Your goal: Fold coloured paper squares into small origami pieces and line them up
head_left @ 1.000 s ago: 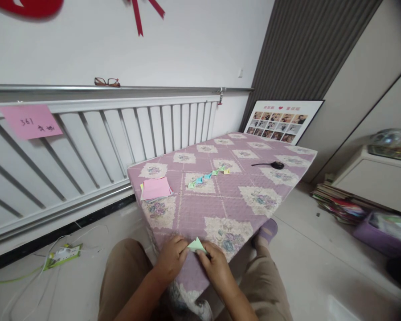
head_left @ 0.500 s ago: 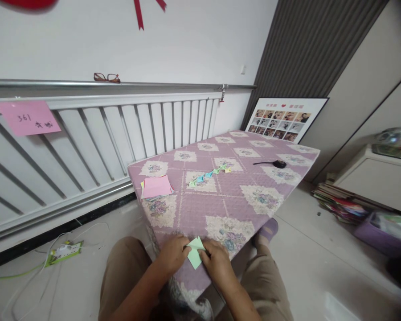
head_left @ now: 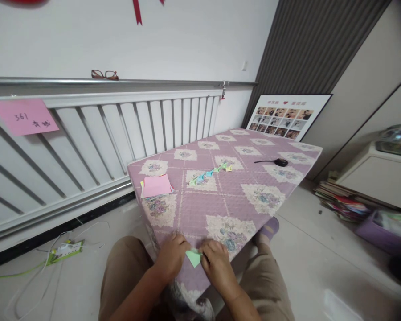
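A small green sheet of folded paper [head_left: 194, 258] lies between my two hands at the near corner of the table. My left hand [head_left: 172, 254] grips its left side with the fingers bent. On its right edge my right hand [head_left: 215, 258] pinches the paper, thumb against the curled fingers. The paper shows a point facing me, and its top is partly covered by my fingers. Farther up the cloth runs a row of small folded paper pieces [head_left: 209, 174] in green, blue and yellow. To their left sits a stack of coloured paper sheets [head_left: 156, 185], pink on top.
A flowered purple tablecloth [head_left: 200, 209] covers the table. A black roll of tape [head_left: 280, 162] with a loose strip lies at the right. Left of the table are a white radiator [head_left: 173, 120] and a power strip [head_left: 65, 252] with cables on the floor.
The green paper has gone from a diamond shape to a smaller downward triangle, its top part folded down. Both hands stay at its sides, with fingers shifted over its upper edge.
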`<state>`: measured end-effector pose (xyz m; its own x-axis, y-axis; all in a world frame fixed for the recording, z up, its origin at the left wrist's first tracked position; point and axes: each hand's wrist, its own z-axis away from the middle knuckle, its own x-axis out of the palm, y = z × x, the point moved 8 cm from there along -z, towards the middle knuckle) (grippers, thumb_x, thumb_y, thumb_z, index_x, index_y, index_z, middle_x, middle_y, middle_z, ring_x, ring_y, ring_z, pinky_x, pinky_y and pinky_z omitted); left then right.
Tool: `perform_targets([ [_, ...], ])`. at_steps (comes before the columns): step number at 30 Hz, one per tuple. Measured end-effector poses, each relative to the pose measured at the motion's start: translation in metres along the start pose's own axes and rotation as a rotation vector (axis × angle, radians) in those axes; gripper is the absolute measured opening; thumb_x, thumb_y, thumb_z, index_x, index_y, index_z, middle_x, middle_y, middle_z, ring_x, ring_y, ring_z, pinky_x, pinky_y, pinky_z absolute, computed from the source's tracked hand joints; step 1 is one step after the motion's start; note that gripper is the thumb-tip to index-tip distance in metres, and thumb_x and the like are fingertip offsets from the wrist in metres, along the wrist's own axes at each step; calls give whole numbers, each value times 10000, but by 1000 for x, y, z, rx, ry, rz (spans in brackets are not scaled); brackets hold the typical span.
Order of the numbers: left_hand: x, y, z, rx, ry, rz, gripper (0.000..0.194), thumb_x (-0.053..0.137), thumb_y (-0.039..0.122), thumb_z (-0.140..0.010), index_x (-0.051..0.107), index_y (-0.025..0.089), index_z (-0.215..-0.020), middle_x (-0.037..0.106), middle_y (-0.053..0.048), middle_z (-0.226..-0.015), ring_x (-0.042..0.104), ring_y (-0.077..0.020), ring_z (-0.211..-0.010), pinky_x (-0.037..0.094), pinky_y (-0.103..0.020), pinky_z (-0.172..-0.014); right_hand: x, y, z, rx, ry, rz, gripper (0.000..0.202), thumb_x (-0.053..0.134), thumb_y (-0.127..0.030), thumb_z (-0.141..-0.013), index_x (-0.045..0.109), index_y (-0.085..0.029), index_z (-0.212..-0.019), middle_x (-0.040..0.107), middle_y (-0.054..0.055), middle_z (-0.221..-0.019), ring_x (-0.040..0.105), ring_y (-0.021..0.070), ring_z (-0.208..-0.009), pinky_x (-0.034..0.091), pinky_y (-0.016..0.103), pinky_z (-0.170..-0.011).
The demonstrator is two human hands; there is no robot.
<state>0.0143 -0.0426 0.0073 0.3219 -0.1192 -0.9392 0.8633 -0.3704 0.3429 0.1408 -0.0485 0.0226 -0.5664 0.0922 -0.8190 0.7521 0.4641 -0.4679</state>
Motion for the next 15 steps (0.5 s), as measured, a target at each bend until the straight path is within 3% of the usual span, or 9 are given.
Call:
perform_targets([
  [5,-4,12,12,49,11,-122,262,448,227,-933,581,269,-1155,560,-41,-1016,476,-198,-945,397,-314,-808,-3,-5,10,-103,-18,-49,359,474,-26,-763,643,-266,-969,601,30,-964,510,199,-929,346,372,-863],
  [10,0,19,25,70,-15,-223,335,455,242,-932,516,333,-1249,542,-65,-1143,481,-244,-1015,425,-371,-814,-3,-6,18,-115,-46,-31,492,456,-9,-750,618,-306,-1108,597,34,-1030,516,204,-1006,331,410,-938],
  [15,14,17,39,91,13,-270,393,473,251,-923,483,366,-1299,433,-96,-1352,406,-303,-1185,398,-469,-920,-4,-5,11,-31,-102,-29,302,479,-119,-829,644,-281,-1023,621,36,-1023,539,203,-997,345,379,-912],
])
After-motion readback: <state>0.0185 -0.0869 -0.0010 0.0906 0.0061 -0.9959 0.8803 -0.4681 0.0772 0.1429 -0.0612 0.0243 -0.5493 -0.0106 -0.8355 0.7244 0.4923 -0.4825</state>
